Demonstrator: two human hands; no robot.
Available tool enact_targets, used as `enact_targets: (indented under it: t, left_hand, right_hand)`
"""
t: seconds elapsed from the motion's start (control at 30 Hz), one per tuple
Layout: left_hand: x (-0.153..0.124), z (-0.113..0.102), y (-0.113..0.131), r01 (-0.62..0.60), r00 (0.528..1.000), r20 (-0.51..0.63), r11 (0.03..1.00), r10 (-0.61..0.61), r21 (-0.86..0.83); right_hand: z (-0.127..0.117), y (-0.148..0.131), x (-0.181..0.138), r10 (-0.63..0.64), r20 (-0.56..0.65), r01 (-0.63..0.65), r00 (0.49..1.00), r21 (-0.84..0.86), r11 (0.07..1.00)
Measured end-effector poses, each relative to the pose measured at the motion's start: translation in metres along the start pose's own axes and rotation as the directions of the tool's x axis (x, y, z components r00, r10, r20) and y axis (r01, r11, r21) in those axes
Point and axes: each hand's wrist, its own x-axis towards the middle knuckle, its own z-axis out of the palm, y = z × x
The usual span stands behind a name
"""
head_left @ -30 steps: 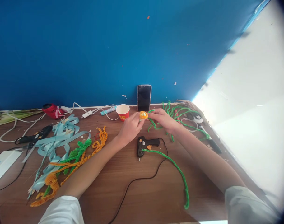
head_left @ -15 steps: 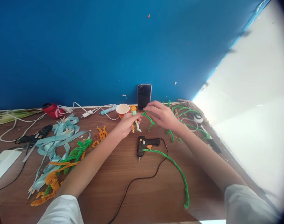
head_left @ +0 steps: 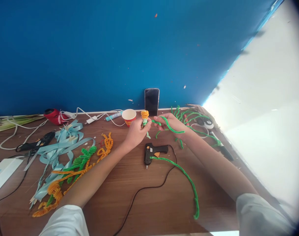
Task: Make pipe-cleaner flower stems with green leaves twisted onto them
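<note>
**Where is this?**
A brown wood-grain desk [head_left: 164, 200] meets a deep blue wall [head_left: 90, 55]. Two bare forearms reach in from white sleeves at the bottom of the view.

**What lies on the desk?**
On the left, light blue ribbons [head_left: 65, 141] tangle beside twisted orange and green pipe cleaners [head_left: 78, 167]. At the center, a black hot glue gun [head_left: 151, 152] lies on its side, with a long green pipe cleaner [head_left: 186, 177] resting against it. Against the wall, a smartphone [head_left: 151, 101] stands upright near a red paper cup [head_left: 129, 117].

**And the hands?**
They are close together above the desk, just in front of the phone. The left hand [head_left: 137, 134] is closed, its fingers pinching the green stem of a small orange pipe-cleaner flower [head_left: 144, 114], which stands upright above them. The right hand [head_left: 170, 124] is curled, its fingers gripping a bent green pipe cleaner [head_left: 172, 126] that reaches toward the stem.
</note>
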Motion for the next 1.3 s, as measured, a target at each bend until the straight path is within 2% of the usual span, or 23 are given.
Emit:
enact_targets:
  t: [0.1, 0.17, 0.23, 0.3, 0.37, 0.4, 0.47, 0.53, 0.6, 0.67, 0.77, 0.87, 0.97, 1.03, 1.07, 1.1, 1.13, 1.2, 1.27, 1.3]
  left_hand:
    - [-0.003, -0.003, -0.005, -0.218, 0.974, -0.006, 0.953, 0.224, 0.211]
    - [-0.003, -0.005, -0.010, -0.339, 0.938, 0.028, 0.898, 0.345, 0.281]
    - [-0.003, -0.005, -0.013, -0.385, 0.916, 0.014, 0.870, 0.400, 0.310]
    - [-0.002, -0.004, -0.013, -0.315, 0.935, -0.077, 0.908, 0.347, 0.276]
    - [0.001, -0.003, -0.009, -0.137, 0.979, -0.137, 0.986, 0.150, 0.095]
    - [0.003, -0.003, -0.007, -0.022, 0.993, -0.115, 0.998, 0.016, -0.051]
    - [0.007, -0.004, -0.003, 0.209, 0.976, 0.010, 0.915, -0.219, -0.346]
    - [0.010, -0.006, -0.001, 0.378, 0.924, 0.159, 0.755, -0.349, -0.537]
    - [0.011, -0.007, -0.002, 0.471, 0.879, 0.262, 0.642, -0.398, -0.606]
    - [0.011, -0.006, -0.004, 0.505, 0.861, 0.304, 0.606, -0.409, -0.614]
    - [0.009, -0.002, -0.006, 0.512, 0.857, 0.307, 0.617, -0.414, -0.598]
    - [0.008, 0.001, -0.007, 0.499, 0.866, 0.288, 0.663, -0.409, -0.558]
    - [0.006, 0.002, -0.006, 0.377, 0.926, 0.176, 0.833, -0.334, -0.404]
    - [0.003, 0.003, -0.006, 0.175, 0.984, 0.053, 0.971, -0.169, -0.165]
    - [0.002, 0.003, -0.006, 0.041, 0.999, 0.003, 0.999, -0.041, -0.006]
    - [0.000, 0.003, -0.007, -0.104, 0.994, -0.018, 0.982, 0.108, 0.161]
    - [-0.002, 0.003, -0.009, -0.245, 0.966, -0.001, 0.917, 0.258, 0.315]
    - [-0.004, 0.003, -0.013, -0.475, 0.864, 0.123, 0.710, 0.489, 0.520]
    - [-0.006, 0.002, -0.017, -0.624, 0.755, 0.276, 0.523, 0.594, 0.581]
    - [-0.007, 0.002, -0.019, -0.666, 0.718, 0.328, 0.469, 0.614, 0.580]
  right_hand:
    - [0.001, 0.000, 0.001, 0.150, 0.124, -0.178, 0.981, 0.271, 0.946]
    - [0.004, 0.000, -0.001, 0.161, 0.183, -0.222, 0.970, 0.387, 0.895]
    - [0.009, -0.001, -0.003, 0.130, 0.187, -0.201, 0.974, 0.443, 0.874]
    - [0.013, -0.002, -0.004, 0.077, 0.131, -0.126, 0.988, 0.427, 0.895]
    - [0.014, -0.003, -0.004, -0.009, 0.044, -0.006, 0.999, 0.328, 0.945]
    - [0.014, -0.003, -0.004, -0.066, 0.003, 0.063, 0.998, 0.256, 0.964]
    - [0.011, -0.002, -0.002, -0.194, -0.039, 0.197, 0.980, 0.094, 0.976]
    - [0.007, 0.000, 0.000, -0.323, -0.055, 0.318, 0.945, -0.080, 0.945]
    - [0.004, 0.001, 0.001, -0.431, -0.084, 0.397, 0.898, -0.262, 0.879]
    - [0.001, 0.001, 0.001, -0.491, -0.098, 0.413, 0.866, -0.414, 0.811]
    - [-0.003, 0.001, 0.000, -0.504, -0.057, 0.394, 0.862, -0.551, 0.736]
    - [-0.003, 0.000, -0.001, -0.505, -0.027, 0.387, 0.863, -0.609, 0.692]
    - [-0.001, -0.001, -0.002, -0.476, -0.039, 0.360, 0.879, -0.601, 0.714]
    - [0.001, 0.000, -0.003, -0.398, -0.067, 0.307, 0.915, -0.524, 0.794]
    - [0.001, 0.001, -0.002, -0.329, -0.073, 0.264, 0.941, -0.449, 0.854]
    - [0.001, 0.003, -0.001, -0.246, -0.073, 0.206, 0.966, -0.354, 0.912]
    - [0.000, 0.005, 0.000, -0.148, -0.063, 0.129, 0.987, -0.244, 0.961]
    - [-0.001, 0.010, 0.003, 0.057, -0.005, -0.057, 0.998, -0.036, 0.998]
    - [-0.002, 0.015, 0.005, 0.210, 0.072, -0.217, 0.975, 0.097, 0.971]
    - [-0.002, 0.016, 0.006, 0.248, 0.094, -0.260, 0.964, 0.135, 0.956]
